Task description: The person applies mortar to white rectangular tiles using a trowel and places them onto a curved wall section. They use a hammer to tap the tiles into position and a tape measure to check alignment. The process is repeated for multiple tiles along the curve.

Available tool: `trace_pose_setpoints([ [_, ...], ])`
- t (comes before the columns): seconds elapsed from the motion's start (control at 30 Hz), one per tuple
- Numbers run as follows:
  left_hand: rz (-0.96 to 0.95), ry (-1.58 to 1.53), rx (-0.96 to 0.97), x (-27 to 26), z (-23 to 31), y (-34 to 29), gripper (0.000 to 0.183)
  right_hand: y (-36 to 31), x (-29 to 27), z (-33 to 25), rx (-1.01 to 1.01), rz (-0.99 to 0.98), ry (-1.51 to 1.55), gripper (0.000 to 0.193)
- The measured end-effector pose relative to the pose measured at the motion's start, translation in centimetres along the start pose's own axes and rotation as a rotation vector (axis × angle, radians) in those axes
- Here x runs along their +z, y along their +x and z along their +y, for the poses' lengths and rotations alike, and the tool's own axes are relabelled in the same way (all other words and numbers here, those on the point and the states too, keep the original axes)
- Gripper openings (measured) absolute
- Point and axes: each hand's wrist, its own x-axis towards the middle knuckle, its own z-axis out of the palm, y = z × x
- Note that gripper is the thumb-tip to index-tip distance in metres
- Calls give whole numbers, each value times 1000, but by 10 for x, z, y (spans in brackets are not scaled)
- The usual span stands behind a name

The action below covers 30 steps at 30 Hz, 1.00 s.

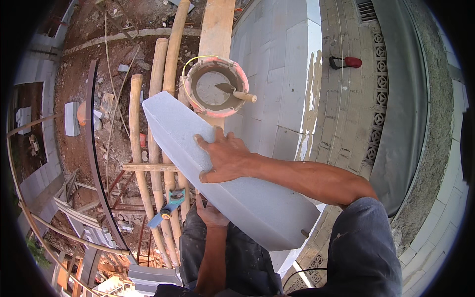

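A long light-grey concrete block lies slantwise in front of me, tilted across my lap. My right hand is clamped over its upper edge, thumb and fingers spread across the face. Below, my left hand grips the block's lower edge; some of its fingers are hidden behind it. Just beyond the block stands a pinkish bucket of wet grey mortar with a yellow handle. A trowel with a wooden grip rests in it, its blade on the mortar.
Upright bamboo poles and a plank make up scaffolding over rubble ground. A teal-handled hand saw lies on the poles at left. To the right runs a block wall, mortar smeared along its edge. A red-and-black object lies farther right.
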Motion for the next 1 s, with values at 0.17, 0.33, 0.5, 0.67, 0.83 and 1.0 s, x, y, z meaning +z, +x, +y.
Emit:
trace_pose_setpoints([
  [0.17,-220,181,-21,39,-9,-21,69,-105,-68,-17,-5,125,-37,101],
  [0.33,-429,413,214,108,-30,-3,82,-172,-94,-17,60,208,-29,107],
  [0.5,-452,558,284,132,-45,-24,80,-222,-81,-4,201,480,95,130],
  [0.67,-365,755,350,149,-58,-35,79,-225,-97,25,371,284,221,135],
  [0.83,-299,654,170,159,-77,-26,73,-245,-93,48,382,396,338,127],
  [1.0,-317,783,62,215,-127,-58,71,-295,-110,68,517,553,388,119],
])
